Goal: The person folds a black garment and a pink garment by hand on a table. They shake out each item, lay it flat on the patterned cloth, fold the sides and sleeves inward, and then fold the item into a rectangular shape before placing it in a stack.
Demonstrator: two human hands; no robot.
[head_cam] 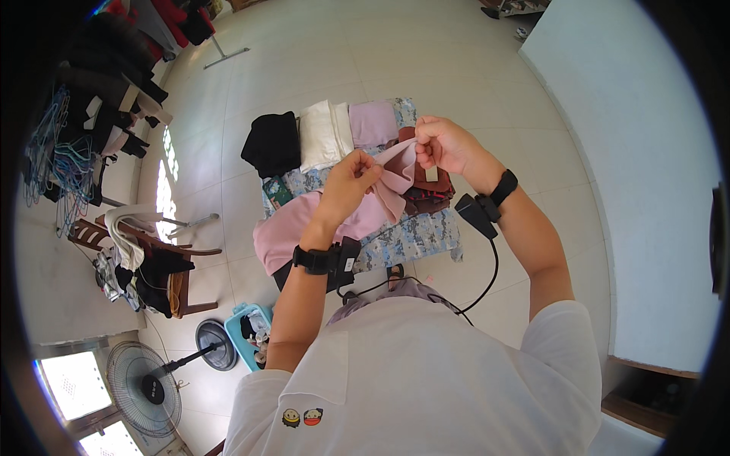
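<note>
A pink garment [285,227] lies partly over a table with a blue-grey patterned cloth [410,245]. One end of it is lifted between my two hands. My left hand [349,185] pinches the raised fabric between thumb and fingers. Further right and slightly higher, my right hand [443,145] grips a corner of the same pink fabric. Behind it sit a folded black garment [272,142], folded white fabric [325,135] and a folded lilac garment [373,123]. Reddish-brown folded clothes [430,185] with a pale tag lie beneath my right hand, partly hidden.
A dark green patterned item [277,191] rests on the table's left side. Left on the floor stand a wooden chair [197,308] heaped with clothes, a blue basket [239,330] and a standing fan [144,389]. Hangers [71,157] hang beyond. Cables [495,268] trail from my wrist devices.
</note>
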